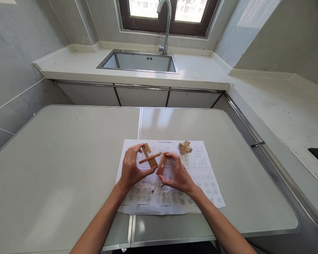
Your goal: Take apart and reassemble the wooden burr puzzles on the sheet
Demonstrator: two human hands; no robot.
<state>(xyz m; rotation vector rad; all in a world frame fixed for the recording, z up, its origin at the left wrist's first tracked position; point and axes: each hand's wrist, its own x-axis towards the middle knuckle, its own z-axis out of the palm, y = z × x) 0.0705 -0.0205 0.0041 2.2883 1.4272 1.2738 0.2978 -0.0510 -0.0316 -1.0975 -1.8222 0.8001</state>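
Observation:
My left hand (132, 165) grips a notched wooden puzzle piece (153, 162) between thumb and fingers. A thin wooden stick (145, 160) crosses that piece at an angle, its right end close to my other hand. Between the thumb and fingers of my right hand (178, 173) is a second notched wooden puzzle piece (160, 168), tilted and close beside the first. Whether the two pieces touch is hard to tell. Both hands are above a printed instruction sheet (209, 190) covered in small diagrams. An assembled wooden burr puzzle (185, 147) rests on the sheet's upper right.
The sheet lies on a pale folding table (69, 158) with a seam down its middle. Behind it are a counter (201, 68), a steel sink (145, 61) and a faucet (167, 28) below a window. Another counter (286, 116) runs along the right.

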